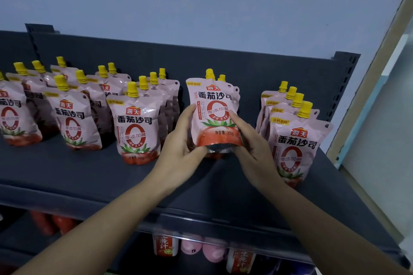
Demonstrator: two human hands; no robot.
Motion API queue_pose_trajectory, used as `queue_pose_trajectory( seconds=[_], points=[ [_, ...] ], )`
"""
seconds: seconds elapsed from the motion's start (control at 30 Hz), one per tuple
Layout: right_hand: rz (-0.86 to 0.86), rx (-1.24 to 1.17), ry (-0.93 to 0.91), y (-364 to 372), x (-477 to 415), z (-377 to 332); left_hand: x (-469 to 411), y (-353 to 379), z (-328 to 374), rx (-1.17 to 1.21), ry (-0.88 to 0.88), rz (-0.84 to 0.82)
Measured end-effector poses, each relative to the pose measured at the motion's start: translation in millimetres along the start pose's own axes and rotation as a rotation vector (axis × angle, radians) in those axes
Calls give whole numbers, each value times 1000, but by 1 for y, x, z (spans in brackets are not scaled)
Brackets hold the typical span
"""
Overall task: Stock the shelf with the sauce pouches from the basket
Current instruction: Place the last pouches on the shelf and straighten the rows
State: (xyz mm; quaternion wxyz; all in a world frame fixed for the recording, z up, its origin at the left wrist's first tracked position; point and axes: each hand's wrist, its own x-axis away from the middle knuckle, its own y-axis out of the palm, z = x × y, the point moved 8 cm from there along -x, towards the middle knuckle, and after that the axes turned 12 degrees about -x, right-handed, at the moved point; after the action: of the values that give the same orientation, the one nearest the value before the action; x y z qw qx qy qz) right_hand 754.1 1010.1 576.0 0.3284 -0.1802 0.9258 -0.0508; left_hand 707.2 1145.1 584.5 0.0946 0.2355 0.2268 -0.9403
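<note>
The shelf point(85, 174) is a flat board of dark grey metal with a matte surface, and behind it stands a low back panel of the same colour with rows of small slots at the right post. The wall point(201, 2) above is pale and smooth.

On the board stand many sauce pouches, all of one kind – soft glossy plastic, pink, with a yellow ribbed cap on a short spout at the upper corner. Each front carries a red logo, dark large characters, a red ring, and a tomato with green leaves at the bottom. They stand in files from front to back: a left group point(73, 118), a middle file point(136, 131), and a right file point(292, 140) near the shelf end.

Between the middle file and the right file, both hands hold one pouch point(212, 116) upright, its front toward the camera. Its silver bottom fold is visible, so the base seems to be a little above the board, though I cannot say this for sure. At least one more yellow cap shows just behind it.

The left hand point(181, 143) wraps the pouch's left edge, thumb on the front, fingers under the bottom. The right hand point(252, 140) closes on the right edge, thumb on the front near the tomato leaves. Both forearms are bare and reach up from the lower corners.

Under the shelf edge, on a lower level, red and pink packages point(201, 248) appear – blurred.
</note>
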Motion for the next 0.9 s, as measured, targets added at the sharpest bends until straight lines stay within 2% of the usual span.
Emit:
queue_pose_trajectory(
  seconds=[0.23,0.4,0.47,0.57,0.7,0.9],
  points=[
    [-51,-62,16,-4,4,-1,0,3,-9,177,-55,-70],
    [-135,-134,79,0,9,4,5,16,-21,306,-140,-282],
    [-150,-139,65,2,9,1,4,15,-22,349,-181,-247],
    [-206,-137,91,6,11,-1,-2,10,-25,331,-198,-206],
    [-357,-148,274,6,18,14,-7,6,-36,213,-160,-309],
    [-173,-104,386,-1,14,42,-3,27,-50,48,-83,-558]
  ],
)
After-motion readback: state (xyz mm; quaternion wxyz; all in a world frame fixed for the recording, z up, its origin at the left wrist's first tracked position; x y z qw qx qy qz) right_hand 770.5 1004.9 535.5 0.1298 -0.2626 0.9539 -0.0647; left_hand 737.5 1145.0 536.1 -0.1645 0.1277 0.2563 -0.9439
